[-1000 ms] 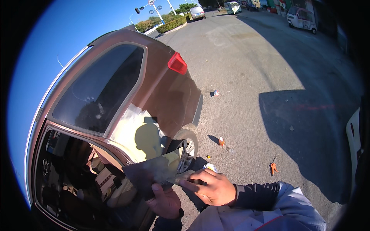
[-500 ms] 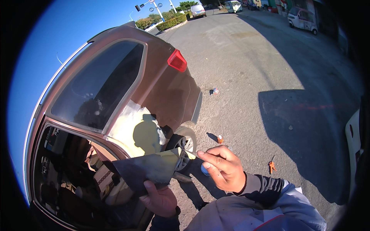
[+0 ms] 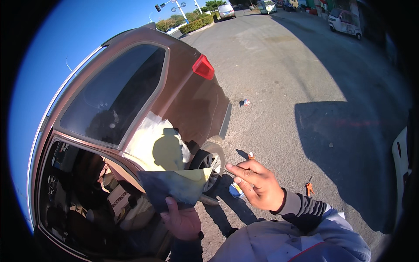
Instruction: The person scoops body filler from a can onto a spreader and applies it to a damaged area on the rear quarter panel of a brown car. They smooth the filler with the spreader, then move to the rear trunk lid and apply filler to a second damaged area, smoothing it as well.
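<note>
My left hand grips the lower edge of a dark flat mixing board, thumb on top. Pale yellow filler is smeared along the board's right part. Just right of that corner is my right hand, fingers pinched on a thin scraper seen nearly edge-on, its shape hard to make out. Beyond the board stands a brown car. Its rear side panel carries a cream-coloured filler patch, and the shadow of a head falls across it. The rear wheel shows partly behind the board.
A blue round tin stands on the ground by the wheel. A small orange-and-white object, an orange tool and a small carton lie farther off. A white vehicle edge is at the right; a van stands far away.
My right hand and the scraper have moved slightly away from the board's yellow corner. The board has shifted a little right and tilted, and the blue tin shows more fully.
</note>
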`<action>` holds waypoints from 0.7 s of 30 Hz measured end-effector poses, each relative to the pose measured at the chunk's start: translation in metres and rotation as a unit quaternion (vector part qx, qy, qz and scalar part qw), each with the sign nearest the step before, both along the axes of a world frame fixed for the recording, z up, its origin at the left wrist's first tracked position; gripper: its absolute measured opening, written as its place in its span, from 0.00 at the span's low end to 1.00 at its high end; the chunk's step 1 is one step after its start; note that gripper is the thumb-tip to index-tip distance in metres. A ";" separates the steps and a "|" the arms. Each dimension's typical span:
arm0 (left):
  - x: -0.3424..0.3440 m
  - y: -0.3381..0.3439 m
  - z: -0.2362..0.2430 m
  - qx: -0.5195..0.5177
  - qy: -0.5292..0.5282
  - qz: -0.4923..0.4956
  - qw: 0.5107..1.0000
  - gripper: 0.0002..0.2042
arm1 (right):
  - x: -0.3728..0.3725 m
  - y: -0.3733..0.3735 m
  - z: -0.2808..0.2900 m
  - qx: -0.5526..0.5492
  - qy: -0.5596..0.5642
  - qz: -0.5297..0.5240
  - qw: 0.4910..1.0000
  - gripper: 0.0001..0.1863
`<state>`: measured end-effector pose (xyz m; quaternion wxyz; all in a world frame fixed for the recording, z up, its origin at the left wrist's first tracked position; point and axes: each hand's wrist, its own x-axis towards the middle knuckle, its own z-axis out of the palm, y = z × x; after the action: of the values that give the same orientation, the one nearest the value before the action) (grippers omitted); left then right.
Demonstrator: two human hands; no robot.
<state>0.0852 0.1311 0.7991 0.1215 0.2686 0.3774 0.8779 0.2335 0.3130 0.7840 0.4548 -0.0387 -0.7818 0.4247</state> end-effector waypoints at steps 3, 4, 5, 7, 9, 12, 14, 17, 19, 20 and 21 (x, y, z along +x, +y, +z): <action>0.017 0.013 -0.010 -0.007 0.092 0.012 0.996 0.24 | -0.013 -0.036 0.003 0.106 0.041 -0.046 0.992 0.34; 0.019 0.014 -0.010 -0.012 0.124 0.021 0.992 0.23 | -0.012 -0.044 0.004 0.123 0.033 -0.043 0.991 0.34; 0.020 0.015 -0.010 -0.011 0.185 0.015 0.982 0.23 | -0.013 -0.047 0.004 0.153 0.018 -0.029 0.988 0.35; 0.020 0.013 -0.009 -0.011 0.140 0.044 0.989 0.21 | -0.012 -0.047 0.005 0.150 0.004 -0.026 0.988 0.32; 0.020 0.011 -0.007 -0.007 0.122 0.102 0.987 0.21 | -0.009 -0.041 0.008 0.127 0.032 -0.034 0.991 0.30; 0.021 0.010 -0.007 -0.009 0.157 0.087 0.984 0.22 | -0.009 -0.039 0.015 0.117 0.065 -0.071 0.988 0.31; 0.022 0.011 -0.007 -0.014 0.160 0.089 0.983 0.23 | -0.010 -0.040 0.019 0.119 0.040 -0.036 0.991 0.33; 0.019 0.010 -0.006 -0.017 0.161 0.096 0.982 0.24 | -0.013 -0.039 0.020 0.137 0.029 -0.020 0.990 0.36; 0.018 0.010 -0.006 -0.018 0.141 0.114 0.983 0.25 | -0.015 -0.034 0.016 0.120 0.075 -0.064 0.988 0.37; 0.019 0.010 -0.007 -0.024 0.163 0.094 0.982 0.25 | -0.016 -0.033 0.014 0.107 0.070 -0.077 0.989 0.38; 0.019 0.010 -0.007 -0.025 0.166 0.090 0.982 0.25 | -0.017 -0.033 0.012 0.121 0.070 -0.057 0.989 0.39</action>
<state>0.1043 0.1416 0.7918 -0.0153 0.3727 0.4369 0.8185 0.2170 0.2804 0.7957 0.5333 0.0022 -0.7902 0.3019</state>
